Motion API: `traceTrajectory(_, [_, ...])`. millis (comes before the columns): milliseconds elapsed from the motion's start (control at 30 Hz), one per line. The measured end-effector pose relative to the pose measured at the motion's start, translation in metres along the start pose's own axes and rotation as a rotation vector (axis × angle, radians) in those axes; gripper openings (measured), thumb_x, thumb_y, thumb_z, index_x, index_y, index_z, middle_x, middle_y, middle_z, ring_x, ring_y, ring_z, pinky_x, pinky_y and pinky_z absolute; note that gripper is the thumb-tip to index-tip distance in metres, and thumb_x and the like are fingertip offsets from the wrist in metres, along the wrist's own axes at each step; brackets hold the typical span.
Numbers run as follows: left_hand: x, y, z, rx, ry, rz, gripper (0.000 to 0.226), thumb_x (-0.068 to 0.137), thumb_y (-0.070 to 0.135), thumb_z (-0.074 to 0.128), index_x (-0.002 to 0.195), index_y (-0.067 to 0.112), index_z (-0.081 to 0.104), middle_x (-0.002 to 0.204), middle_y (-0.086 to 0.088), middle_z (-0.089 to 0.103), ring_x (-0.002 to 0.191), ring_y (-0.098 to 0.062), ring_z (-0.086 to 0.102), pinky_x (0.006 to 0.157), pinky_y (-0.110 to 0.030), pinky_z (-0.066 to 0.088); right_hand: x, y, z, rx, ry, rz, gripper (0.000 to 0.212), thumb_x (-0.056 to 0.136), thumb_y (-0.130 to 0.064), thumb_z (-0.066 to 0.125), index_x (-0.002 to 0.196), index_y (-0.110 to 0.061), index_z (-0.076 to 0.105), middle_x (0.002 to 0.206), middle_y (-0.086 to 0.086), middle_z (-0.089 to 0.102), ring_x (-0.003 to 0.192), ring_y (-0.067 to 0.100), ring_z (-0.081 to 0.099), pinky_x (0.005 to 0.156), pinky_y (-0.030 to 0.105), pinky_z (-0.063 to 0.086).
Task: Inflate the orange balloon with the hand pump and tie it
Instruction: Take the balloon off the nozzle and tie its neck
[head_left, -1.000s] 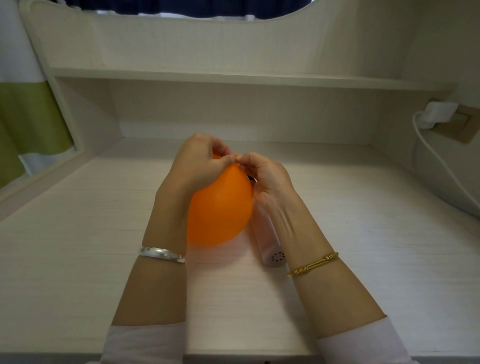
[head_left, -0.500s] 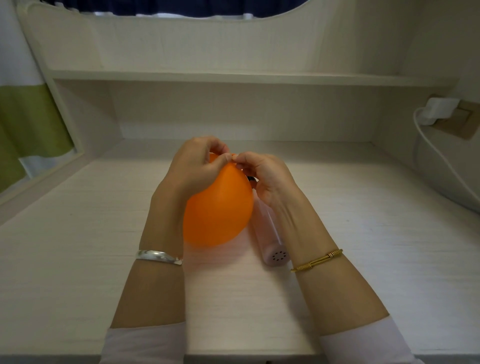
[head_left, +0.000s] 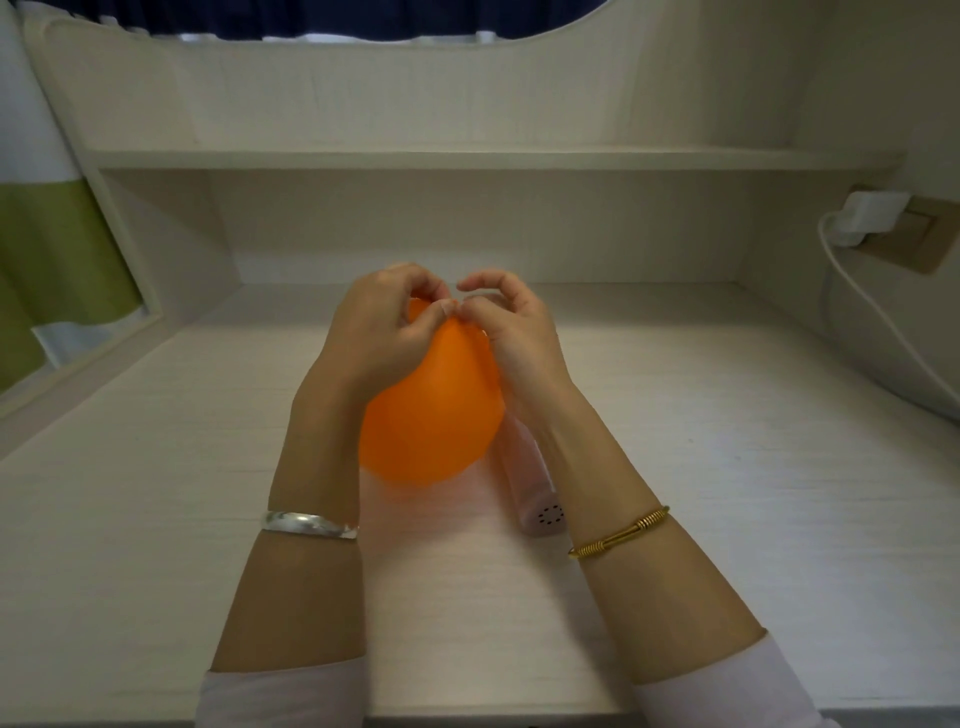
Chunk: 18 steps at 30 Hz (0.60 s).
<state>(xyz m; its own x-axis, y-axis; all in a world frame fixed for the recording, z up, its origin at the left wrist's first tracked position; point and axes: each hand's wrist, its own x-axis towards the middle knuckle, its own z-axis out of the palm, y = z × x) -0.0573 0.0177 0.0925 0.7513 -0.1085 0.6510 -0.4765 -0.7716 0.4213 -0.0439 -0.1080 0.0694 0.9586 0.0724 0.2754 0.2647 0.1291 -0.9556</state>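
Observation:
An inflated orange balloon (head_left: 434, 415) hangs between my hands above the middle of the desk, its round end towards me. My left hand (head_left: 382, 332) and my right hand (head_left: 511, 332) meet at its far, narrow end, fingertips pinching the neck, which is mostly hidden behind the fingers. The pale pink hand pump (head_left: 535, 493) lies on the desk below my right wrist, its perforated end cap facing me. The balloon and my right forearm cover most of its tube.
The pale wooden desk (head_left: 727, 493) has a raised back wall and a shelf (head_left: 467, 158) above. A white charger (head_left: 867, 215) sits in a wall socket at the right, its cable (head_left: 883, 317) drooping down the right wall. A green and white curtain (head_left: 47, 260) hangs at the left.
Both hands have shifted slightly at the balloon's neck. My right index finger has lifted and curled above the pinch. The balloon stays held over the desk and the pump has not moved.

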Motion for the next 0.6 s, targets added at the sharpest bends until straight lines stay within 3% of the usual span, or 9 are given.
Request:
traceTrajectory(167, [0.002, -0.001, -0.012, -0.141, 0.044, -0.059, 0.014, 0.091, 0.016, 0.055, 0.099, 0.009, 0.064, 0.091, 0.001, 0.057, 0.084, -0.011, 0.051, 0.067, -0.012, 0.037, -0.007, 0.001, 0.008, -0.251, 0.076, -0.342, 0.015, 0.086, -0.013, 0.063, 0.099, -0.011, 0.07, 0.099, 0.001, 0.064, 0.092, 0.012, 0.056, 0.079, 0.023, 0.047])
traceTrajectory(367, [-0.004, -0.002, -0.014, -0.223, -0.009, -0.108, 0.009, 0.092, 0.011, 0.053, 0.09, 0.011, 0.062, 0.082, 0.0, 0.058, 0.074, -0.002, 0.053, 0.067, -0.016, 0.042, -0.007, -0.001, 0.017, -0.486, 0.127, -0.487, 0.013, 0.083, -0.01, 0.065, 0.093, -0.004, 0.071, 0.095, 0.011, 0.068, 0.085, 0.013, 0.055, 0.074, 0.02, 0.042])
traceTrajectory(467, [-0.006, -0.003, -0.012, -0.233, 0.015, -0.127, 0.01, 0.092, 0.012, 0.052, 0.088, 0.013, 0.061, 0.083, -0.004, 0.06, 0.075, -0.012, 0.055, 0.066, -0.017, 0.043, -0.007, 0.0, 0.021, -0.495, 0.156, -0.513, 0.011, 0.08, -0.007, 0.067, 0.09, -0.003, 0.071, 0.091, 0.013, 0.068, 0.085, 0.017, 0.059, 0.075, 0.02, 0.041])
traceTrajectory(600, [-0.004, -0.002, -0.01, -0.182, 0.044, -0.11, 0.011, 0.092, 0.013, 0.053, 0.092, 0.01, 0.063, 0.089, -0.012, 0.064, 0.082, -0.026, 0.058, 0.072, -0.032, 0.046, -0.006, 0.0, 0.026, -0.439, 0.225, -0.513, 0.006, 0.079, -0.005, 0.066, 0.084, -0.004, 0.069, 0.088, 0.011, 0.067, 0.081, 0.013, 0.056, 0.073, 0.021, 0.042])
